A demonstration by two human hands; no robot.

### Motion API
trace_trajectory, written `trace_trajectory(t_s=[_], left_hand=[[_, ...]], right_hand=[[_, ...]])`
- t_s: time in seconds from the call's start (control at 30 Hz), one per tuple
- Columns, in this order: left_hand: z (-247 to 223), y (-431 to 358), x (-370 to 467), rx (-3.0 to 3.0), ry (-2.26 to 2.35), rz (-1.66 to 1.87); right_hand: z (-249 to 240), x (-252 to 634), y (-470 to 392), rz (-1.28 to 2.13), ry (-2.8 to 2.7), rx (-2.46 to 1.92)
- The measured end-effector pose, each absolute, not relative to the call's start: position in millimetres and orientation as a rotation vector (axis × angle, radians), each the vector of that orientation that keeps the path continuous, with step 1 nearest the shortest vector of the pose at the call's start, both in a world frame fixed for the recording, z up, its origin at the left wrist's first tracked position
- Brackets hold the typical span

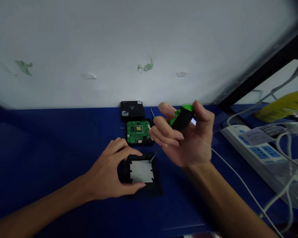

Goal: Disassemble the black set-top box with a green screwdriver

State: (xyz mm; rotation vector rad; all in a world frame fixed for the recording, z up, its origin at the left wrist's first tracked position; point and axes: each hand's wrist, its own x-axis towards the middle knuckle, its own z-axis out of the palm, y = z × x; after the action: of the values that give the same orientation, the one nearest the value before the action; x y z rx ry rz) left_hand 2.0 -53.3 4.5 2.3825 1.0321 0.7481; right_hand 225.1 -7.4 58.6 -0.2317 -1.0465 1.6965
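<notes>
My right hand (186, 138) grips a screwdriver (182, 118) with a black and green handle. Its thin shaft slants down to the upper right corner of a silver metal plate (141, 172), where the tip meets a dark screw spot. The plate lies in a black square case part (157, 185). With thumb and fingers curved around its left side, my left hand (111, 168) holds that case part. Just behind it sits a green circuit board (139, 130) in a black housing. Several tiny screws (122, 128) lie left of the board.
A black box with a sticker (132, 110) stands by the wall at the back. Another thin shaft (152, 112) points out behind my right hand. On the right are a white power strip (260, 158), looping white cables (240, 186) and a yellow object (283, 105).
</notes>
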Motion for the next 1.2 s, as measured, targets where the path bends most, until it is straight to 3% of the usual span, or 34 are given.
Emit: trace_trajectory(t_s=[0.37, 0.73, 1.2], left_hand=[[14, -36, -16, 2.381, 0.863, 0.321], [6, -35, -14, 2.487, 0.819, 0.484], [3, -36, -13, 2.549, 0.830, 0.590]], right_hand=[[60, 222, -6, 1.597, -1.110, -0.237], [66, 227, -12, 1.821, -1.074, -0.098], [66, 234, -3, 1.795, -1.241, -0.091]])
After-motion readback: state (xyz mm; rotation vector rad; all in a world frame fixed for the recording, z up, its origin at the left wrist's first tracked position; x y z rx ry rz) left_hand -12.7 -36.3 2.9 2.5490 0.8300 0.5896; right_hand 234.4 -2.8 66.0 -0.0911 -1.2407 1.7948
